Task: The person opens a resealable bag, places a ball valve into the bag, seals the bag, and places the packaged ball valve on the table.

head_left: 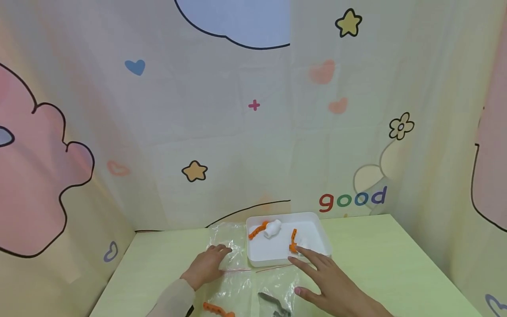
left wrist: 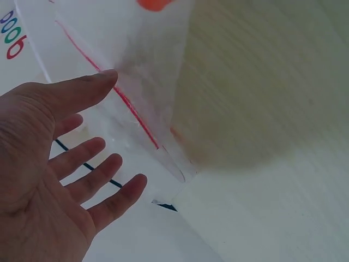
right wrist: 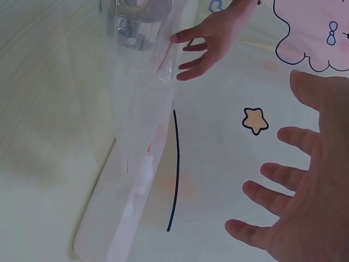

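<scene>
My left hand [head_left: 207, 266] hovers over or rests at the edge of a clear zip bag [head_left: 227, 233], beside the white tray [head_left: 273, 253]; contact cannot be told. In the left wrist view its fingers [left wrist: 90, 155] are spread and hold nothing, near a bag's red seal line [left wrist: 131, 109]. The right hand [head_left: 330, 281], fingers apart and holding nothing, is over the tray's front right corner. Inside the tray are an orange strip-like piece [head_left: 258, 230], a white rounded piece [head_left: 272, 229], a second orange piece [head_left: 293, 240] and a whitish piece [head_left: 303, 243], partly hidden by fingertips.
Two more clear bags lie in front: the left one [head_left: 233, 286] has an orange piece [head_left: 215, 309], the right one [head_left: 287, 279] a grey piece [head_left: 273, 300], cut off by the frame. A pale table [head_left: 368, 246] ends at a printed curtain [head_left: 222, 132].
</scene>
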The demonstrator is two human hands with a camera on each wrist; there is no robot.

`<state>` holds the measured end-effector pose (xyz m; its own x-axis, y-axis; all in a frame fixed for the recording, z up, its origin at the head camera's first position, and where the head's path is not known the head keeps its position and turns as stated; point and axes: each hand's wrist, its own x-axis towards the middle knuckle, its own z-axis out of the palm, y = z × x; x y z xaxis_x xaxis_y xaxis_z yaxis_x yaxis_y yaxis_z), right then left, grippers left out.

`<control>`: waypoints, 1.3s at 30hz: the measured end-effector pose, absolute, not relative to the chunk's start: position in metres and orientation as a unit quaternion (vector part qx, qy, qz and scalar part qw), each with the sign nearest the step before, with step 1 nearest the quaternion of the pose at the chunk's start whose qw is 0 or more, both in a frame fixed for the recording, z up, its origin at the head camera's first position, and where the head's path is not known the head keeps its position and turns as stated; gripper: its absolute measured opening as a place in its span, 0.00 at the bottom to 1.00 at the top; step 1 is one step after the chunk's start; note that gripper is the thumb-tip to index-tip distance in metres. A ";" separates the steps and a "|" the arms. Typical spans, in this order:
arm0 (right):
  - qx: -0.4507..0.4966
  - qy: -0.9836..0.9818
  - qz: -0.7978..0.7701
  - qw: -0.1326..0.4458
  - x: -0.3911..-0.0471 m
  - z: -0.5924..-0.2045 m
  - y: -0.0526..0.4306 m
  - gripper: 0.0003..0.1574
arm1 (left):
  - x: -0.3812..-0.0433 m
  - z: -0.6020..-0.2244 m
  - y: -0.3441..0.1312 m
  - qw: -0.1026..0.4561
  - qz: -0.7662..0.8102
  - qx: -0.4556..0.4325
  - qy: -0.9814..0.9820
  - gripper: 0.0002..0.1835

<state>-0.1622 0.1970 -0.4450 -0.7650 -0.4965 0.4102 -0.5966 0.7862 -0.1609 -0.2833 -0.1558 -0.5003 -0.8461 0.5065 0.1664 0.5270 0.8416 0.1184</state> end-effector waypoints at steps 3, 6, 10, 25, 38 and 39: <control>0.297 -0.927 0.142 0.181 -0.162 -0.445 0.198 0.40 | -0.285 -0.503 -0.155 0.052 -0.076 -0.264 -0.960 0.30; 0.292 -0.930 0.143 0.174 -0.162 -0.445 0.197 0.39 | -0.287 -0.504 -0.155 0.041 -0.066 -0.258 -0.963 0.28; 0.293 -0.931 0.134 0.174 -0.161 -0.444 0.196 0.37 | -0.287 -0.504 -0.155 0.033 -0.070 -0.265 -0.961 0.23; 0.300 -0.926 0.117 0.198 -0.161 -0.443 0.196 0.35 | -0.291 -0.493 -0.161 0.081 -0.116 -0.312 -0.940 0.02; 0.315 -0.909 0.126 0.240 -0.173 -0.425 0.190 0.39 | -0.286 -0.463 -0.158 0.180 -0.199 -0.216 -0.939 0.06; 0.315 -0.908 0.128 0.244 -0.175 -0.423 0.189 0.39 | -0.286 -0.460 -0.157 0.187 -0.213 -0.211 -0.935 0.06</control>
